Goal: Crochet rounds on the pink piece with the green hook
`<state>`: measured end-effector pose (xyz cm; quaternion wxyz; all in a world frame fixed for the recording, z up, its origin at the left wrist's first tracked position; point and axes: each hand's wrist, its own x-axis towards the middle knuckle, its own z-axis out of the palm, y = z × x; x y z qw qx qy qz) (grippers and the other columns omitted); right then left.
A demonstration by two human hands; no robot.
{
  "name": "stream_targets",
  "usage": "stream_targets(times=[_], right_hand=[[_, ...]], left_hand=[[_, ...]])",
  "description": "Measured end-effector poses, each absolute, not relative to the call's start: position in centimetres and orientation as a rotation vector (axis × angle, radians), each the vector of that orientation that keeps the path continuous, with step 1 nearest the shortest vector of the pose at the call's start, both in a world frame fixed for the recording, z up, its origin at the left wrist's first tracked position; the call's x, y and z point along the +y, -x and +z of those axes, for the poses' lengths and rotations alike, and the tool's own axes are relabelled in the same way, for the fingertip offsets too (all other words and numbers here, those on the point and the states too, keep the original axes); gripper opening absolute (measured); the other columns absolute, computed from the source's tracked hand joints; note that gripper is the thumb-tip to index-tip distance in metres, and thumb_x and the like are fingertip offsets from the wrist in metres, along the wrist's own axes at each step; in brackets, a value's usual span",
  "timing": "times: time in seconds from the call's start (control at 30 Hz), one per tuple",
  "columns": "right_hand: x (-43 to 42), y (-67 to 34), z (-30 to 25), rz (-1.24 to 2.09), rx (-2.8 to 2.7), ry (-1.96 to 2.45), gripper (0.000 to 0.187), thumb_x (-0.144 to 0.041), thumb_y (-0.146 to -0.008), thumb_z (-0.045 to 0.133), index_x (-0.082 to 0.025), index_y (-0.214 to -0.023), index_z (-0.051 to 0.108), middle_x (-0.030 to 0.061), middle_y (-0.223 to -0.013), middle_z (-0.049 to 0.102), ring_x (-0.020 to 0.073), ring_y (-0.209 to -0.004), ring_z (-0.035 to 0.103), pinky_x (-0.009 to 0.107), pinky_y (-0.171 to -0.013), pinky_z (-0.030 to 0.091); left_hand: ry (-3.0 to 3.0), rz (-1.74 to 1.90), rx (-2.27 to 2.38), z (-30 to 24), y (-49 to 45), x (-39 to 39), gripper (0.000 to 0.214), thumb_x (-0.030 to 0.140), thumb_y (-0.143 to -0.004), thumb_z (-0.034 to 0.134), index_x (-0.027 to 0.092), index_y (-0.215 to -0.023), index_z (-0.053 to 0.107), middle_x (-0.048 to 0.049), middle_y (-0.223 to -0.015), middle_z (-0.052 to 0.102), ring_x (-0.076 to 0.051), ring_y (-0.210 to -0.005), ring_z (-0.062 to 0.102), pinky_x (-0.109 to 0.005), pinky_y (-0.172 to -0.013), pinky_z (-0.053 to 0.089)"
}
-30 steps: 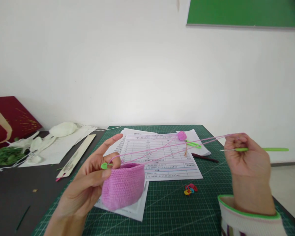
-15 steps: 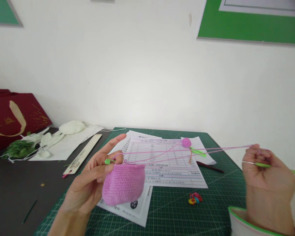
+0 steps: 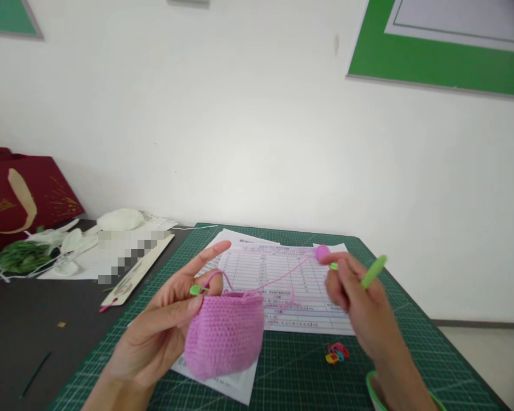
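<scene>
Head view: one pink pouch [image 3: 225,334], one hook [image 3: 373,272]

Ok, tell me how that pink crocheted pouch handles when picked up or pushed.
Probably soft and floppy: the pink crocheted pouch sags from the pinch of the left hand at its rim. Likely light, since thumb and fingers alone carry it. Pushed on the cutting mat, it would likely crumple, not roll, and tug its yarn strand.

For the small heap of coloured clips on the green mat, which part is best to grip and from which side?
Probably pinch the whole heap of clips from straight above: it lies flat on the mat, with bare mat all around. The right hand, holding the green hook, is nearest.
</scene>
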<state>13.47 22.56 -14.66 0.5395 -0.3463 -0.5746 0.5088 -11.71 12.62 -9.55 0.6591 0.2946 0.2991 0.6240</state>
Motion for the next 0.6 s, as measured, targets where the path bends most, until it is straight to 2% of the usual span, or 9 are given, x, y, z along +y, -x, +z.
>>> stream_targets(times=[0.07,0.13,0.17,0.2,0.3,0.37,0.43,0.6], right_hand=[[20.9,-11.8,-14.4,1.405,-1.571,0.777,0.033,-0.043,-0.092,0.059,-0.016,-0.109,0.067,-0.0080,-0.052,0.041,0.0055,-0.047,0.034,0.019,-0.044,0.028],[19.7,-10.6,-14.4,1.597,-1.747,0.680,0.038,-0.043,-0.093,0.059,-0.022,-0.124,0.061,-0.0078,-0.059,0.039,0.0060,-0.053,0.033,0.020,-0.049,0.026],[19.4,-10.3,-14.5,1.674,-1.771,0.609,0.037,-0.042,-0.091,0.062,-0.023,-0.123,0.061,-0.0076,-0.061,0.040,0.0057,-0.055,0.032,0.020,-0.049,0.024],[19.2,-10.1,-14.6,1.740,-1.772,0.544,0.035,-0.041,-0.090,0.064,-0.023,-0.119,0.062,-0.0077,-0.062,0.040,0.0054,-0.055,0.030,0.020,-0.050,0.022],[19.3,-10.1,-14.9,1.845,-1.689,0.443,0.024,-0.040,-0.083,0.072,-0.019,-0.089,0.066,-0.0075,-0.060,0.040,0.0046,-0.054,0.027,0.022,-0.048,0.018],[19.4,-10.4,-14.9,1.855,-1.656,0.446,0.026,-0.041,-0.083,0.071,-0.017,-0.078,0.063,-0.0066,-0.060,0.041,0.0050,-0.054,0.028,0.022,-0.048,0.018],[19.6,-10.6,-14.8,1.837,-1.628,0.452,0.026,-0.040,-0.083,0.071,-0.017,-0.074,0.061,-0.0062,-0.059,0.042,0.0053,-0.053,0.028,0.023,-0.047,0.018],[19.7,-10.9,-14.6,1.721,-1.538,0.493,0.021,-0.035,-0.080,0.073,-0.018,-0.075,0.062,-0.0070,-0.057,0.040,0.0053,-0.051,0.028,0.022,-0.046,0.019]], left_hand=[[-0.680,1.378,0.678,-9.7,11.3,12.7,0.064,0.009,-0.067,0.086,0.023,-0.127,0.066,0.0023,-0.074,0.066,-0.007,-0.063,0.058,-0.014,-0.066,0.051],[-0.701,1.344,0.684,-10.0,10.8,12.8,0.063,0.013,-0.069,0.085,0.023,-0.128,0.065,0.0015,-0.071,0.065,-0.008,-0.061,0.055,-0.014,-0.063,0.049],[-0.713,1.329,0.689,-10.1,10.5,12.8,0.063,0.015,-0.070,0.085,0.024,-0.129,0.064,0.0013,-0.070,0.065,-0.008,-0.060,0.054,-0.014,-0.062,0.049],[-0.724,1.317,0.697,-10.3,10.3,12.9,0.062,0.016,-0.070,0.085,0.024,-0.129,0.064,0.0012,-0.069,0.064,-0.009,-0.059,0.053,-0.014,-0.060,0.048],[-0.765,1.298,0.742,-10.7,9.8,13.0,0.062,0.020,-0.071,0.084,0.027,-0.128,0.064,0.0022,-0.068,0.062,-0.009,-0.057,0.048,-0.015,-0.056,0.045],[-0.811,1.307,0.793,-10.9,9.7,13.1,0.063,0.024,-0.071,0.084,0.027,-0.131,0.062,0.0030,-0.068,0.060,-0.010,-0.056,0.045,-0.016,-0.054,0.043],[-0.876,1.336,0.877,-11.1,9.8,13.4,0.065,0.027,-0.074,0.082,0.029,-0.134,0.058,0.0020,-0.073,0.062,-0.012,-0.058,0.046,-0.018,-0.055,0.044],[-1.024,1.514,1.228,-11.8,11.1,14.4,0.049,0.026,-0.081,0.078,0.031,-0.127,0.064,-0.0005,-0.105,0.067,-0.016,-0.091,0.059,-0.014,-0.076,0.051]])
